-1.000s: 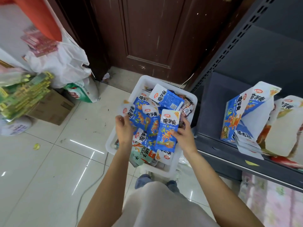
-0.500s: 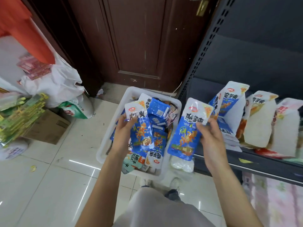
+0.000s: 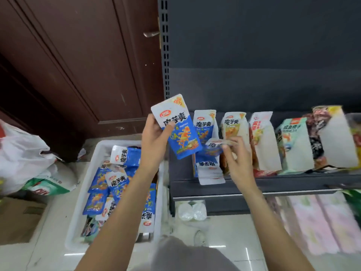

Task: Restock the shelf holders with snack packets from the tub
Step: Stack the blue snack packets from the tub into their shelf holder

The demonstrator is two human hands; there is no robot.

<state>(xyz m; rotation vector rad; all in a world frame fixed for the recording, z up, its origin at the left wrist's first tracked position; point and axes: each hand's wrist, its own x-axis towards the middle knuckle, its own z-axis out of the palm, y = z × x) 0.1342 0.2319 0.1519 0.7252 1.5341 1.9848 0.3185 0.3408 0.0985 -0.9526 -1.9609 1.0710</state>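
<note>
Blue packet (image 3: 178, 127) now shelfward (left-held)

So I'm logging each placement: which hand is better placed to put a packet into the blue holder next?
The right hand. It pinches a blue packet directly at the blue holder, while the left hand holds its packet up, left of it.

A brown wooden door (image 3: 78, 65) stands behind a white plastic bag (image 3: 21, 153) and cardboard box (image 3: 17, 218).
</note>
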